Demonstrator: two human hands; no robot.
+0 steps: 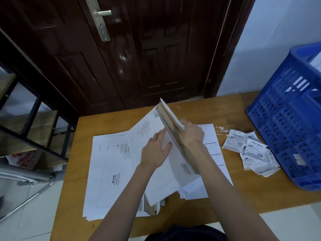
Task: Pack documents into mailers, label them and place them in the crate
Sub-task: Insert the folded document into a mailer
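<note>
Mid-pack, by the look of it. Right hand grips the raised flap of a white mailer at the surface's centre — left hand lies flat, fingers spread, on its face. More mailers lie flat beneath, toward the left edge. Labels wait loose near the right edge, unapplied. Blue crate at the far right corner already shows white items inside.

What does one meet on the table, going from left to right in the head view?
Flat mailer printed "Please attach" → left hand pressing a mailer → right hand holding up that mailer's flap → pile of shipping labels → blue crate.
</note>
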